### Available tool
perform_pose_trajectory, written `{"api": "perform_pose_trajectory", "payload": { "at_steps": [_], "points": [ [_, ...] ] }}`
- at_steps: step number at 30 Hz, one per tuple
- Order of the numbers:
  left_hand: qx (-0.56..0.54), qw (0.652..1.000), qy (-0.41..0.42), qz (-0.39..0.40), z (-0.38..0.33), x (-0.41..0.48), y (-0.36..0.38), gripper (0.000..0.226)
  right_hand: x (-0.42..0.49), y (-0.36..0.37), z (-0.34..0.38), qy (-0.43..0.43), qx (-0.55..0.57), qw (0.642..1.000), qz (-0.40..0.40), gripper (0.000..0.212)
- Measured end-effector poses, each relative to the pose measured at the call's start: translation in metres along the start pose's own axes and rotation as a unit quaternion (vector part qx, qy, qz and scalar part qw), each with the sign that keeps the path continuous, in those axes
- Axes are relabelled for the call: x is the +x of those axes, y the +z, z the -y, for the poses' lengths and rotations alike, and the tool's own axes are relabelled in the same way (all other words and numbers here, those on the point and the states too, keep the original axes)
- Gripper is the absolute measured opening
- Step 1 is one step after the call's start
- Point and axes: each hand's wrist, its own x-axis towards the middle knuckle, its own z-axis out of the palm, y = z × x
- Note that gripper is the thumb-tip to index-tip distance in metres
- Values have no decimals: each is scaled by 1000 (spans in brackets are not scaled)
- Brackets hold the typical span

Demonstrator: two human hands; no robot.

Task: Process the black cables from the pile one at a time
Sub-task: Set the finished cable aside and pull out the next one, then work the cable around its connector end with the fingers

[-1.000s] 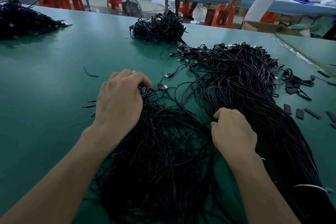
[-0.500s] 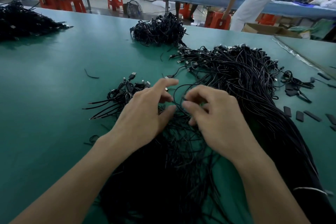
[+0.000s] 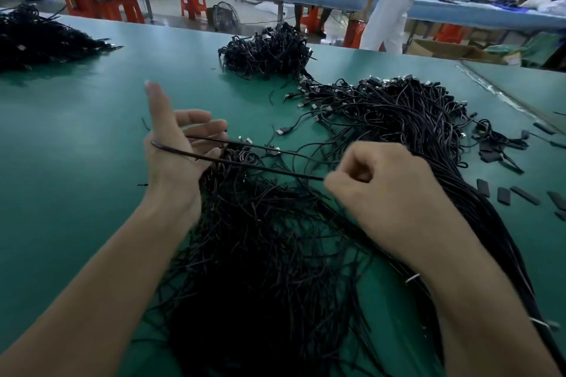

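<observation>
— Well, we start at the far left: a dark heap of black cables (image 3: 46, 40) lies at the edge of the flat green table (image 3: 76, 131).

— And our left hand (image 3: 171, 156)?

— We have it raised on its edge above the table, thumb straight up, fingers (image 3: 196, 116) loose and slightly apart, gripping nothing. One thin black cable (image 3: 260, 168) wraps round the heel of that hand and crosses the palm.

— Where does it run?

— Taut and rightwards, above the loose pile of black cables (image 3: 260, 254) spread under both our forearms, to our right hand (image 3: 389, 190). That one is curled into a fist, thumb and forefinger pinching the cable where it reaches them.

— And beyond our hands?

— We see a tangled mound of coiled black cables (image 3: 269, 52) at the table's far side. Just right of it lies a big sheaf of long black cables with metal plugs (image 3: 398, 119), the plugs fanned out at its far end.

— Far right?

— We spot small flat black strips (image 3: 505, 193) scattered on the table beside the sheaf.
</observation>
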Motion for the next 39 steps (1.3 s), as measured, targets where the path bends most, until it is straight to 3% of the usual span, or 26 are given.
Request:
{"api": "perform_pose_trajectory", "payload": {
  "at_steps": [4,7,10,13,15,17,19,24,28,30,32,34,37,39],
  "points": [
    [73,990,119,20,7,-13,7,57,7,2,-27,143,-172,974,35,20],
    [191,934,289,88,11,-23,13,39,8,8,-29,116,-231,962,91,17],
    [352,841,377,164,19,-34,16,26,6,15,-14,45,-108,978,174,33],
    [484,761,391,184,23,-37,14,19,-2,24,10,-2,52,989,137,27],
    [532,716,404,202,21,-37,13,17,-6,28,19,15,93,987,132,53],
    [558,675,438,202,19,-37,13,20,-9,30,23,25,93,987,131,56],
    [543,686,447,189,20,-37,14,19,-6,29,19,7,59,994,95,45],
    [400,808,400,164,21,-31,13,6,0,15,-2,-3,-21,1000,13,35],
    [261,916,262,157,22,-24,14,21,1,3,-14,20,-58,998,-34,33],
    [198,948,215,126,20,-20,13,31,3,-1,-19,33,-62,996,-49,32],
    [195,947,240,83,15,-18,13,34,4,-2,-22,54,-65,994,-69,31],
    [237,922,300,61,10,-20,12,34,5,-2,-26,76,-82,992,-66,28],
    [329,870,360,72,4,-28,12,28,6,0,-32,118,-147,982,-17,17],
    [437,813,373,93,4,-34,13,22,5,2,-31,120,-186,975,25,30]
  ]
}}
